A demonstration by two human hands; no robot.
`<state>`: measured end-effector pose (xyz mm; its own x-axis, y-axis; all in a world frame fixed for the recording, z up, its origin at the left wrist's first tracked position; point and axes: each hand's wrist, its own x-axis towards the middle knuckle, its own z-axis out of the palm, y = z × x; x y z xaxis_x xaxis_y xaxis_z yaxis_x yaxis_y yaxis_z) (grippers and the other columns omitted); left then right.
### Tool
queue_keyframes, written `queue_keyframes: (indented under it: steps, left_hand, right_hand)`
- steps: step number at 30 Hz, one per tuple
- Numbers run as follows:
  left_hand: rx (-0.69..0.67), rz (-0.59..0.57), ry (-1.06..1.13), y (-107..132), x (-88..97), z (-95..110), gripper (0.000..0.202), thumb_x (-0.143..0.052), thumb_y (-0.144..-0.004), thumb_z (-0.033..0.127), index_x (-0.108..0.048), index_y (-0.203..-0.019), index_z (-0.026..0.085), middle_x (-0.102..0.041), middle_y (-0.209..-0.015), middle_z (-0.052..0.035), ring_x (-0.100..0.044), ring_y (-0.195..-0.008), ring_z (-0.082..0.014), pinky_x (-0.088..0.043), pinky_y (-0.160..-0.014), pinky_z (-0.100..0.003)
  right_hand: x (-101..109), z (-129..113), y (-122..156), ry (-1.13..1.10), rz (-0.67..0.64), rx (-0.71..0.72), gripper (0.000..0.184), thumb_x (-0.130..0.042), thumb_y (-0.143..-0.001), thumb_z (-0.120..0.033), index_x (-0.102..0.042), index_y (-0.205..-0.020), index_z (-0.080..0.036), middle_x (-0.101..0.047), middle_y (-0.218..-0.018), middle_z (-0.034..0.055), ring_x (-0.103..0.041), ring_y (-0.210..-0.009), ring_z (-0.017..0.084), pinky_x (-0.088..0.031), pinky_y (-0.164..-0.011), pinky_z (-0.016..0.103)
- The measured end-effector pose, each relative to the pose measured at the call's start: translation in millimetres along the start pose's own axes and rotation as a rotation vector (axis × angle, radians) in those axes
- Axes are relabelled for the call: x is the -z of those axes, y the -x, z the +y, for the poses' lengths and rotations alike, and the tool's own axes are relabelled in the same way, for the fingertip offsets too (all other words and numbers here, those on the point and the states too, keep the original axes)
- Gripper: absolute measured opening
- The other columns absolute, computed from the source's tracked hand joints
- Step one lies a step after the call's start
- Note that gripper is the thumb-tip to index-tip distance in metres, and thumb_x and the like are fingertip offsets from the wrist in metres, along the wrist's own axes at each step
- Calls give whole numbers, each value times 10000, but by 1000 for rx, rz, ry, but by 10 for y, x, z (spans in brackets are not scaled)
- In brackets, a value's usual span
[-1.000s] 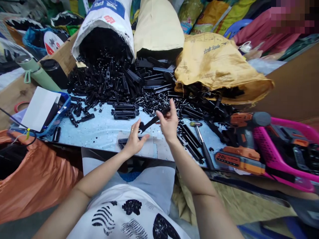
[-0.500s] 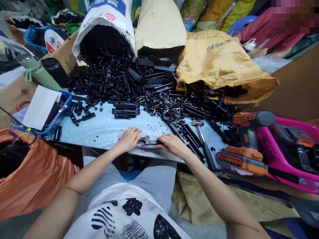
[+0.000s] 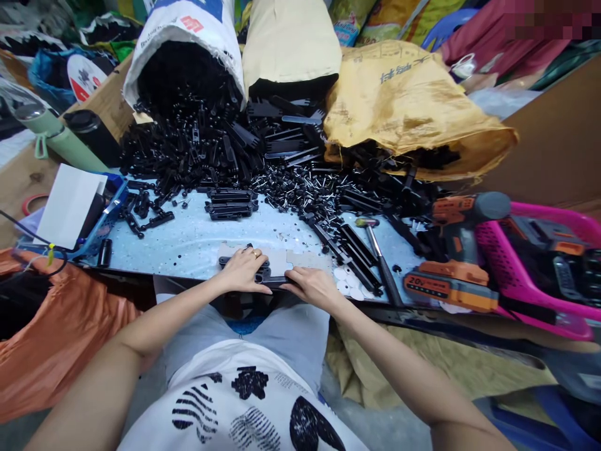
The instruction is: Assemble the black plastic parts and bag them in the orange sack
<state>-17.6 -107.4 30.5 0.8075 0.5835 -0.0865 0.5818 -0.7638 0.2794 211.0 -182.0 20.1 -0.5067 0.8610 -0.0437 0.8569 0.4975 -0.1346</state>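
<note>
At the table's front edge my left hand (image 3: pixel 244 269) is closed around the left part of a long black plastic part (image 3: pixel 275 280). My right hand (image 3: pixel 310 285) pinches the right end of the same part. Beneath and behind the hands lies a flat grey plate (image 3: pixel 307 259). Just beyond, a neat stack of black plastic parts (image 3: pixel 231 205) rests on the blue tabletop (image 3: pixel 183 233). White round stickers or discs (image 3: pixel 350 285) lie right of my right hand. My fingers hide much of the held part.
A hammer (image 3: pixel 381 260) and a cordless drill (image 3: pixel 457 257) lie at right, beside a pink basket (image 3: pixel 500 266). Loose screws (image 3: pixel 305 188) and black parts spill from a white sack (image 3: pixel 188 37) and a yellow sack (image 3: pixel 399 94). A blue basket (image 3: pixel 106 216) stands left.
The black part has come down to the table's front edge, lying lengthwise between both hands. My left hand now covers its left part from above. The whole view has shifted slightly.
</note>
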Motion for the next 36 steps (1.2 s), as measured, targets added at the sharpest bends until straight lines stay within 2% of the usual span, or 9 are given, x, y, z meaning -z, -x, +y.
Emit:
queue_keyframes:
  steps: [5, 10, 16, 20, 24, 26, 28, 31, 36]
  left_hand:
    - [-11, 60, 47, 33, -28, -22, 714, -563, -679, 720, -476, -1119, 165, -571, -1055, -108, -530, -1002, -276, -393, -865, -378]
    - [-3, 161, 126, 101, -71, -68, 559, -570, -751, 602, -468, -1100, 177, -590, -1012, -97, -581, -956, -254, -442, -818, -352]
    - [-38, 244, 156, 143, -122, -108, 469, -539, -796, 576, -511, -1048, 182, -613, -1003, -96, -597, -969, -236, -457, -829, -333]
    - [12, 208, 134, 111, -119, -49, 459, -548, -799, 568, -530, -1032, 173, -619, -977, -94, -597, -948, -236, -461, -817, -332]
    - [79, 174, 111, -26, -50, -66, 490, -503, -849, 515, -475, -1202, 176, -578, -1098, -115, -538, -1061, -259, -431, -892, -374]
    - [276, 218, 91, -157, 11, -141, 438, -440, -902, 415, -443, -1259, 162, -554, -1136, -135, -525, -1081, -259, -420, -902, -381]
    - [443, 157, 72, -308, 67, -233, 353, -463, -892, 310, -507, -1191, 127, -580, -1069, -143, -563, -1007, -253, -434, -863, -363]
    - [454, 12, 67, -464, 109, -337, 187, -506, -833, 161, -620, -971, 107, -618, -942, -130, -602, -904, -237, -445, -816, -327]
    - [450, 44, 78, -302, 87, -455, 205, -459, -863, 151, -638, -952, 106, -589, -982, -133, -612, -882, -223, -452, -795, -313]
  right_hand:
    - [51, -104, 7, 60, 85, -6, 381, -318, -957, -467, -586, -975, -197, -628, -829, 48, -560, -737, 155, -286, -599, 278]
    - [265, -261, -37, 177, 152, -46, 362, -310, -965, -398, -609, -937, -197, -619, -792, 70, -523, -727, 176, -260, -622, 323]
    - [504, -288, -136, 184, 103, 8, 362, -299, -971, -371, -613, -912, -203, -625, -801, 76, -520, -755, 180, -254, -639, 324]
    - [393, -220, -128, 171, 90, -36, 329, -353, -955, -393, -610, -918, -191, -634, -843, 79, -533, -765, 183, -267, -645, 317]
    - [206, -20, -168, 40, 25, -116, 367, -384, -936, -460, -628, -916, -187, -653, -867, 76, -560, -817, 197, -317, -697, 301]
    - [173, 149, -331, -37, 28, -156, 392, -353, -944, -466, -632, -967, -191, -662, -913, 78, -567, -876, 205, -348, -742, 299]
    - [177, 330, -619, -55, 108, -260, 386, -334, -954, -433, -602, -1077, -183, -649, -1007, 96, -558, -948, 213, -372, -774, 296]
    - [194, 547, -1145, 28, 200, -499, 338, -358, -946, -330, -529, -1176, -150, -600, -1106, 141, -531, -1016, 245, -392, -770, 305]
    - [98, 697, -1552, 64, 107, -634, 308, -316, -896, -113, -492, -1149, -125, -594, -1054, 165, -570, -893, 225, -393, -713, 297]
